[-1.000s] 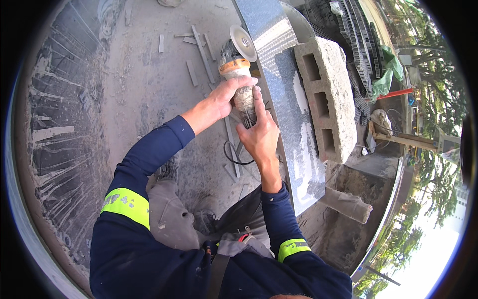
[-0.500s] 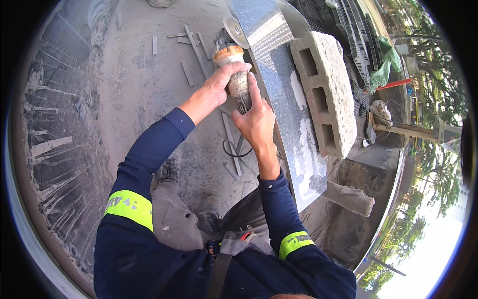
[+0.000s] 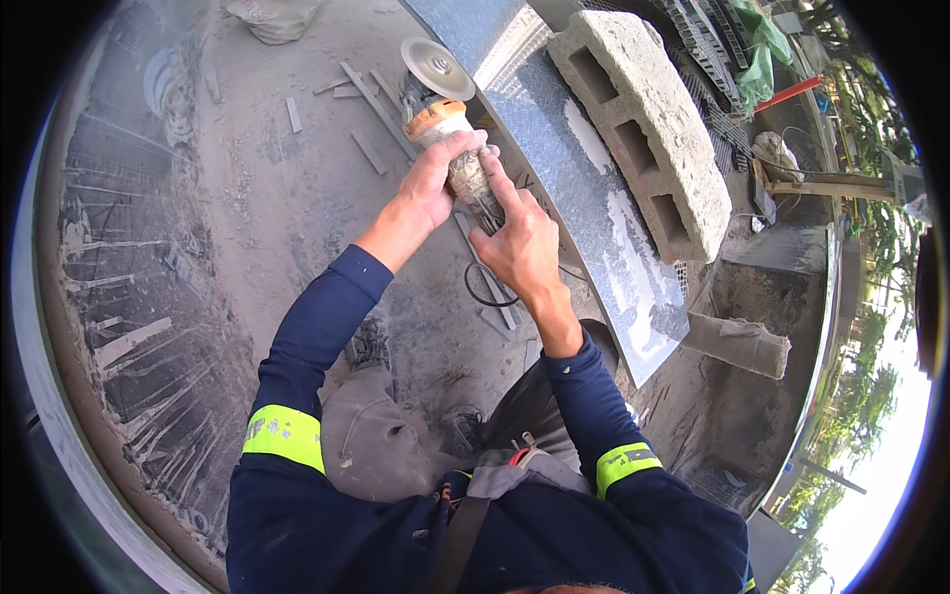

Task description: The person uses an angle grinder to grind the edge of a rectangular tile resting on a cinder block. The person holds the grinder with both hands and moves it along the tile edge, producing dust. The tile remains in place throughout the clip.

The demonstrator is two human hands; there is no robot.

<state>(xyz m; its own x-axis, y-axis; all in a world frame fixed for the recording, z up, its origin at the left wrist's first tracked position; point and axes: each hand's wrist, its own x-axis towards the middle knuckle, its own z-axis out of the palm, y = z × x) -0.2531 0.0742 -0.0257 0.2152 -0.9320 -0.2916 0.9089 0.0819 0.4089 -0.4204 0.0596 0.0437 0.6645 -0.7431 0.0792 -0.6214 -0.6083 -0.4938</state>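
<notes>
Both my hands are closed round a dusty angle grinder [image 3: 473, 181] with an orange collar and a pale, wrapped-looking body. My left hand [image 3: 432, 178] grips it near the collar. Further back along the body, my right hand [image 3: 522, 233] holds it with the index finger stretched along its side. The grinder's round disc [image 3: 438, 68] is at the far end, close beside the left edge of a grey-blue stone slab [image 3: 554, 148]. Whether the disc touches the slab I cannot tell. A black cord [image 3: 475, 290] loops below the tool.
A concrete block [image 3: 643, 139] with several holes rests on the slab. Thin offcut strips [image 3: 369, 150] lie on the dusty floor, and a pale sack [image 3: 275, 20] sits at the far left. Under the slab's near right corner a rounded pale post [image 3: 742, 346] sticks out.
The view has turned, so slab and block now slant more. The disc shows its face more fully and appears further out from the slab's edge. Both hands keep their hold on the grinder.
</notes>
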